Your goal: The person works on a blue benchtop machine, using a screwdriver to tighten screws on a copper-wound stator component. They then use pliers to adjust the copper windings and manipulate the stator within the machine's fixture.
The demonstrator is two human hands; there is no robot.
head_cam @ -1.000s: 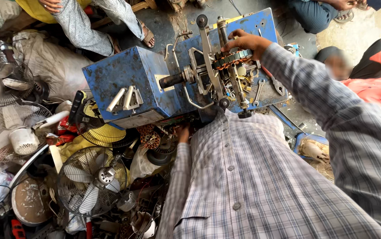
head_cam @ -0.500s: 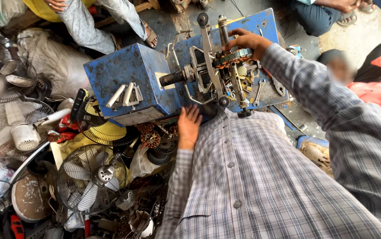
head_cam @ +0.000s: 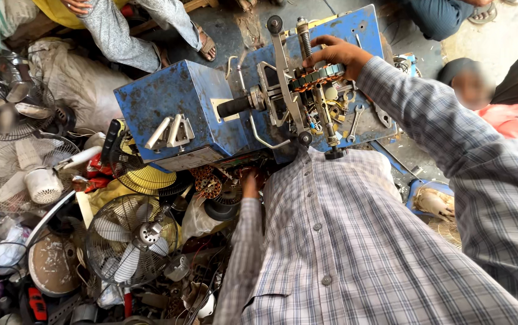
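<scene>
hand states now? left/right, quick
Left hand: reaching down among the motor parts under the blue machine; grip cannot be told.
Right hand: fingers closed on the stator core.

Pretty tight around the right grip (head_cam: pixel 337 55): metal arms (head_cam: pixel 283 78) crowd its left, loose wrenches (head_cam: pixel 355 123) below. Left grip (head_cam: pixel 250 183) is wedged under the blue machine (head_cam: pixel 174 114), motor parts (head_cam: pixel 207 183) packed beside it.

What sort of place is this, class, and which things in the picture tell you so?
Probably a small fan repair or motor rewinding workshop. The right hand rests on a copper-wound stator mounted on a blue winding machine. The left hand reaches down among loose motor parts, beside a heap of old fans.
</scene>
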